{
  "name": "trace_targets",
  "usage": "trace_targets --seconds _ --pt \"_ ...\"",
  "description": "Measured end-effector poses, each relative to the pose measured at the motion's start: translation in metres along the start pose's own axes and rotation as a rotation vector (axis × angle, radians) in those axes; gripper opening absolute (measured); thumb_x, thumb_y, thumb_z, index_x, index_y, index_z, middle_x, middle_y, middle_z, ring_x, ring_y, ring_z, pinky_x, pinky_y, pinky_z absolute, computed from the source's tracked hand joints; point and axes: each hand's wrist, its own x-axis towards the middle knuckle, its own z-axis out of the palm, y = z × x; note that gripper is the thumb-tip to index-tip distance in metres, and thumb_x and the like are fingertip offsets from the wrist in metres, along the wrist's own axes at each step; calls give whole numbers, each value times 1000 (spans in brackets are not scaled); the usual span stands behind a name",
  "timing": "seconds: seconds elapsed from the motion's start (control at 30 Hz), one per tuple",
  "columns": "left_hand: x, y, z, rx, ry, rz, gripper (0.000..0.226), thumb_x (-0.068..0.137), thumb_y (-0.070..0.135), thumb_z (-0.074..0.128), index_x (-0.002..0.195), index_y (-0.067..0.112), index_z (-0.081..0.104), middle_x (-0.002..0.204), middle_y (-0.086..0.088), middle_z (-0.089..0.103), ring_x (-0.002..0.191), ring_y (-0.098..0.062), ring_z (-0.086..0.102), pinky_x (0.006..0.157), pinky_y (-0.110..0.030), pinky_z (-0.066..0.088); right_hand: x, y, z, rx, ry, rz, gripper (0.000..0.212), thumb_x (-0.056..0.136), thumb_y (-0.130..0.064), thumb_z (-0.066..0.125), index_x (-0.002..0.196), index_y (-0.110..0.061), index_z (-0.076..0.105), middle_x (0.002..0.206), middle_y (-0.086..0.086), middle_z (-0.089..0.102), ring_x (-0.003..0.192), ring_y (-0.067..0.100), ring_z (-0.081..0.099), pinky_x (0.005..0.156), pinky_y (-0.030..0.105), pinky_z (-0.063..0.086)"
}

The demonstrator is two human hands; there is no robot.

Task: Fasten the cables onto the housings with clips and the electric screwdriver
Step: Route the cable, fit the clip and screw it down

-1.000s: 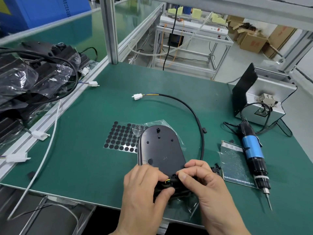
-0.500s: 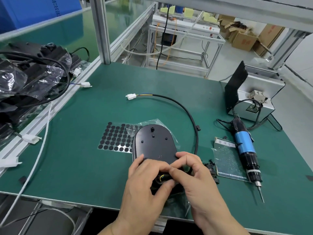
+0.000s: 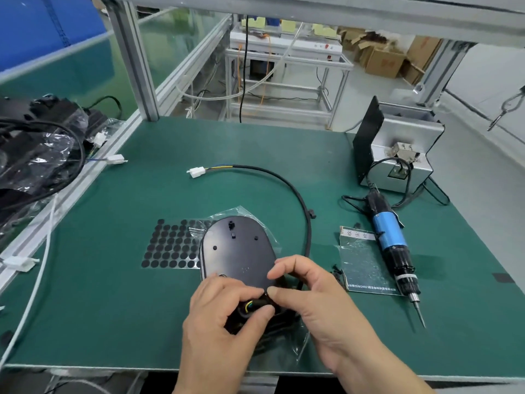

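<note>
Viewing through the head camera, I log both hands at the near end of the black housing (image 3: 237,248), which lies flat on the green mat (image 3: 127,308)

- Left hand (image 3: 221,317): thumb and fingers curled, pinching the cable (image 3: 284,183) where its yellow and blue wires show
- Right hand (image 3: 321,302): forefinger and thumb bent, pinching the same cable just beside the left fingertips, at the housing's near edge
- From the hands the cable arcs up the housing's right side and round to the far left, ending in a white connector (image 3: 197,172) on the mat
- Electric screwdriver (image 3: 390,243) lies right of the right hand, well apart and untouched, tip toward the near edge

Containers:
- Clear plastic bag (image 3: 247,211): the housing lies on it; film shows past the far end and under the hands
- Clear packet (image 3: 363,265) touching the screwdriver's left side; I cannot tell its contents. Small black parts (image 3: 336,273) lie at its left edge
- Metal box (image 3: 397,149) at far right; contents not legible
- Far left: pile of bagged black parts (image 3: 37,149) with loose cables

Sheet of black round pads (image 3: 170,245) lies just left of the housing
</note>
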Motion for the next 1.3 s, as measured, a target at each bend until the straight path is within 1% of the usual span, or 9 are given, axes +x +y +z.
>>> trace_targets --seconds 0.13,0.23,0.3,0.37,0.57,0.63,0.8,0.97,1.3 --pt "0 0 0 -3 -19 9 20 72 44 70 82 29 77 89 13 61 90 -15 64 112 -20 33 2 -17 -27 -236 -27 -173 17 82 -16 74 93 -29 71 109 -11 65 90 8 63 77 20 50" --pt "-2 -1 0 -14 -24 -16 17 73 44 70 82 31 76 87 12 61 94 -18 63 111 -18 31 32 -33 -93 -929 485 -370 34 80 -46 72 106 -26 61 112 -6 56 106 20 51 85 35 44" --pt "-3 -2 0 -21 -25 -29 15 73 44 70 83 34 75 87 13 61 96 -19 63 112 -18 30 54 -39 -134 -1186 688 -140 68 78 -61 68 119 -11 49 121 14 49 114 35 45 86 47 45" --pt "-3 -2 -1 -22 -23 -28 18 74 43 71 88 34 73 88 14 60 96 -19 63 111 -15 29 72 -31 -156 -1254 640 135 83 75 -72 64 120 -6 40 119 20 50 109 40 50 84 50 47" --pt "-4 -3 -2 -10 -34 -19 14 76 40 71 84 31 76 87 13 60 95 -19 63 113 -18 30 91 -24 -170 -1296 537 189 50 87 -51 62 100 -8 41 102 18 62 84 33 51 67 38 40" --pt "-4 -2 -2 2 -23 6 14 77 38 70 84 29 76 87 13 59 94 -19 63 111 -16 30 84 -30 -174 -1171 517 147 40 89 -44 62 101 -9 46 95 14 61 81 32 54 61 35 37" --pt "-5 -3 -2 57 -5 88 15 81 32 67 84 21 75 85 11 58 91 -20 61 99 -6 31 52 -50 -142 -16 251 -62 40 80 -30 75 110 -13 54 90 11 60 73 24 62 64 38 58" --pt "-5 -5 -1 90 6 126 14 82 31 67 85 20 74 86 9 58 90 -19 61 102 -9 31 37 -68 -80 615 17 -242 48 69 -18 81 110 -12 58 75 6 59 66 19 62 62 29 55" --pt "-5 -5 -2 97 -11 135 14 84 31 66 86 19 74 86 9 58 92 -20 61 99 -9 32 33 -75 3 554 262 -627 24 85 -9 72 104 -10 58 75 4 53 55 22 49 55 32 44"
